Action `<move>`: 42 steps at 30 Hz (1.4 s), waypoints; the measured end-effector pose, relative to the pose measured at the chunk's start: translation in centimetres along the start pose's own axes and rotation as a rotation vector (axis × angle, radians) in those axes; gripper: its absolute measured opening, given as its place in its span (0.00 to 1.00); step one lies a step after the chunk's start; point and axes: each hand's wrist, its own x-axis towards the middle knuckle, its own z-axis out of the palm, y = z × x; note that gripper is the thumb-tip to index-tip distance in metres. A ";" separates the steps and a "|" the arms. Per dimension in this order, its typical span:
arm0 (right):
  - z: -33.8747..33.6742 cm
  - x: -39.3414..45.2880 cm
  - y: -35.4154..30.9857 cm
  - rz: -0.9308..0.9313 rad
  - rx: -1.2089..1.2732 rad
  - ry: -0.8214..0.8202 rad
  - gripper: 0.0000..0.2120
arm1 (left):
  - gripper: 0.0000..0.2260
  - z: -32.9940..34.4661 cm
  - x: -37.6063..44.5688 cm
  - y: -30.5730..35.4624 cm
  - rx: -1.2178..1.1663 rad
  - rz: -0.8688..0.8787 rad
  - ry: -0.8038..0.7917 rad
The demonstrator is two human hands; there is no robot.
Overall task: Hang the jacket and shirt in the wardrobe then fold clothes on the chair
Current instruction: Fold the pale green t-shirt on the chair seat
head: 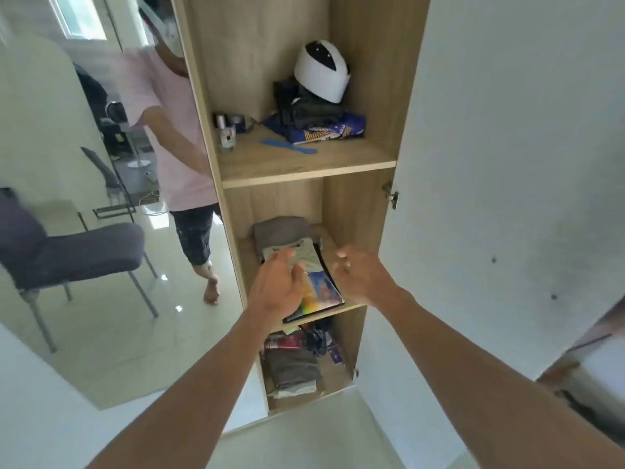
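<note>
Folded olive shirt (pixel 299 255) on the wardrobe's (pixel 358 204) middle shelf, atop a grey-brown folded cloth (pixel 280 230) near the back. Left hand (pixel 279 286) fingers (pixel 282 257) reach its front edge; contact unclear, fingers loosely apart. Right hand (pixel 360 275) hovers beside, fingers relaxed, empty. Glossy colourful book (pixel 323 292) at the shelf's front edge. Grey padded chair (pixel 84 247) in the mirror.

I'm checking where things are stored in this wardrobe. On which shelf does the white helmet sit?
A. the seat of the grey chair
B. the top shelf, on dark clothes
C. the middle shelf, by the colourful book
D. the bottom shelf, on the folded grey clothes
B: the white helmet rests on a pile of dark clothes on the top shelf, well above both hands.
</note>
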 end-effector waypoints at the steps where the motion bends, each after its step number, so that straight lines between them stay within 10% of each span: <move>1: -1.4 -2.1 -0.7 0.004 -0.004 0.021 0.19 | 0.18 -1.5 -1.2 1.4 -0.002 0.033 0.002; 22: -37.5 -24.1 -3.0 0.031 -0.314 0.981 0.27 | 0.28 -7.1 -7.3 39.3 -0.218 0.548 -0.037; 30: -46.9 -20.6 -2.8 -0.020 0.219 0.843 0.26 | 0.32 -5.8 -3.4 47.7 -0.225 0.577 -0.047; 42: -44.8 -18.1 -4.9 -0.214 0.382 0.972 0.16 | 0.38 -6.3 -3.3 46.6 -0.238 0.587 0.068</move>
